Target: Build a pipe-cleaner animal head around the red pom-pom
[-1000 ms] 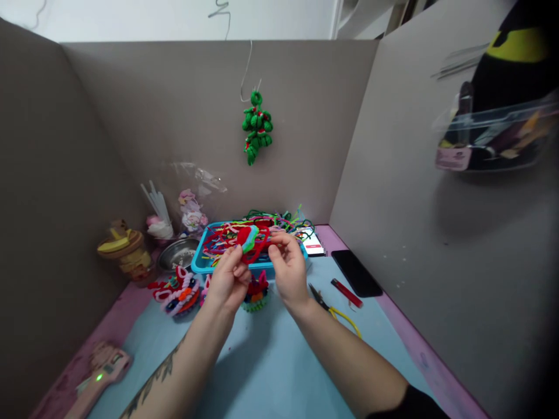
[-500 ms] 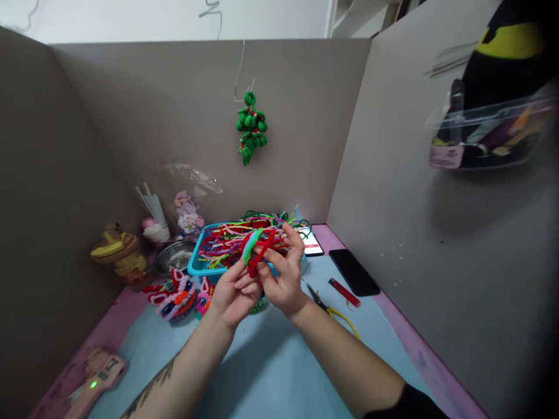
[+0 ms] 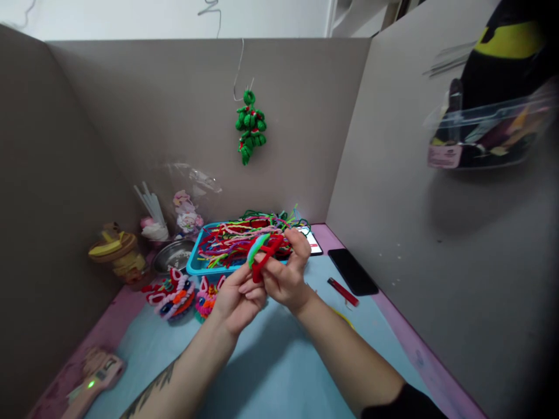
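Observation:
Between my two hands is a small piece of bent pipe cleaners, red with a green and light-blue band (image 3: 257, 249), held up in front of the basket. My left hand (image 3: 241, 295) pinches its lower left side between thumb and fingers, palm turned up. Closed on the red pipe cleaner (image 3: 271, 250) at the right is my right hand (image 3: 286, 273), its fingers bent around it. Some of the piece is hidden behind the fingers. Just left of my left hand, two colourful pipe-cleaner animal heads (image 3: 174, 298) sit on the blue mat (image 3: 271, 361).
Behind the hands stands a blue basket (image 3: 196, 269) full of pipe cleaners. A red lighter-like stick (image 3: 343, 291) and a black phone (image 3: 353, 272) lie at the right. Yellow scissor handles (image 3: 343, 317) show beside my right forearm. At left are a metal bowl (image 3: 168, 256) and a pink glue gun (image 3: 101, 375).
Both hands have shifted slightly right with the pipe-cleaner piece, and it has turned a little. My right forearm now covers most of the scissors.

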Action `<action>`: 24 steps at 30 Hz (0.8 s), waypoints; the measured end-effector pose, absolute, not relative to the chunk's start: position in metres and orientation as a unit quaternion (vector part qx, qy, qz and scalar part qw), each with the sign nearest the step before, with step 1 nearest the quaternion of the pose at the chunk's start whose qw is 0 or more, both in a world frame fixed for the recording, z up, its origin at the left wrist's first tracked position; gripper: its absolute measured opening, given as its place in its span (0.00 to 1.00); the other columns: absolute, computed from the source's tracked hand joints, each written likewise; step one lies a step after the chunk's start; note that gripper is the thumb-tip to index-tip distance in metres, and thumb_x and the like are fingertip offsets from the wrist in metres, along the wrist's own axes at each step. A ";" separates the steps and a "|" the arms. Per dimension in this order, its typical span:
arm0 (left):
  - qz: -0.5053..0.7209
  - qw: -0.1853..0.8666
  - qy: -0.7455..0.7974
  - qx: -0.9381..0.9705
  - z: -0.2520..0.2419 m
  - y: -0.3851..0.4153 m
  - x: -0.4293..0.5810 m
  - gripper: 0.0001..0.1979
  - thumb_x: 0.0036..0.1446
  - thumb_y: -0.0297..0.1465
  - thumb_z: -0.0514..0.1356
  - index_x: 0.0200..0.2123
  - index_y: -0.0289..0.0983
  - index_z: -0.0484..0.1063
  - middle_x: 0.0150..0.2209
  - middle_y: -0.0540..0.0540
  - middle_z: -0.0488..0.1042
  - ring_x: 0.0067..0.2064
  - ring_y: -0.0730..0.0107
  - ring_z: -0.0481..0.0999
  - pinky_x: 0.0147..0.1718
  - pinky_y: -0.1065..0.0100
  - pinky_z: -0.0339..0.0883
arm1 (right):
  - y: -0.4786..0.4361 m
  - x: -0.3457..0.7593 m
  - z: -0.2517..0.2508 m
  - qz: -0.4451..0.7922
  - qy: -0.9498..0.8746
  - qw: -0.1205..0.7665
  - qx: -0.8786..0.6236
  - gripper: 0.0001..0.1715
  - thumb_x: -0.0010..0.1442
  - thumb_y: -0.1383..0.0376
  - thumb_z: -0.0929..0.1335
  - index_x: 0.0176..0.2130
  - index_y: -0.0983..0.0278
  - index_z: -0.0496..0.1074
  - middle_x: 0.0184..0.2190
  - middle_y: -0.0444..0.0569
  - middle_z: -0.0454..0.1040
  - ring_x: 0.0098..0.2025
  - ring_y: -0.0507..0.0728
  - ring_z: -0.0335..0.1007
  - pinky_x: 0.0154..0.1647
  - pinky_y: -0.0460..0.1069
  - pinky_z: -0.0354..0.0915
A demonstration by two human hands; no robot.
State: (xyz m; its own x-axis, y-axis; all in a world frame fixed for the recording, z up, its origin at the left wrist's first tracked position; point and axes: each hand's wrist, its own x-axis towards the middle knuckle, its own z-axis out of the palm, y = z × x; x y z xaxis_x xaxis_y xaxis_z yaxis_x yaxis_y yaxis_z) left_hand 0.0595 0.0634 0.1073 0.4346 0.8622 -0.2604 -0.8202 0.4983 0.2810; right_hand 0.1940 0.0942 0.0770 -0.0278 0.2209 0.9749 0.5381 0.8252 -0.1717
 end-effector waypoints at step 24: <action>0.511 0.829 0.218 0.057 0.102 0.066 0.067 0.13 0.61 0.20 0.51 0.24 0.33 0.64 0.17 0.56 0.59 0.13 0.88 0.58 0.13 0.83 0.49 | 0.099 0.193 0.085 0.007 -0.748 0.618 -0.244 0.10 0.50 0.65 0.70 0.35 0.51 0.74 0.65 0.34 0.52 0.66 0.66 0.48 0.63 0.69 0.50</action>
State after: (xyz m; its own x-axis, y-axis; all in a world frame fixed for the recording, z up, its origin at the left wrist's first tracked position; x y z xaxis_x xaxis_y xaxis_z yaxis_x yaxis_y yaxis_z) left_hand 0.0666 0.0658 0.1016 0.3822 0.8730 -0.3031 -0.8233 0.4706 0.3174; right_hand 0.1929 0.0986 0.0851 -0.1176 0.3733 0.9202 0.3561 0.8809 -0.3118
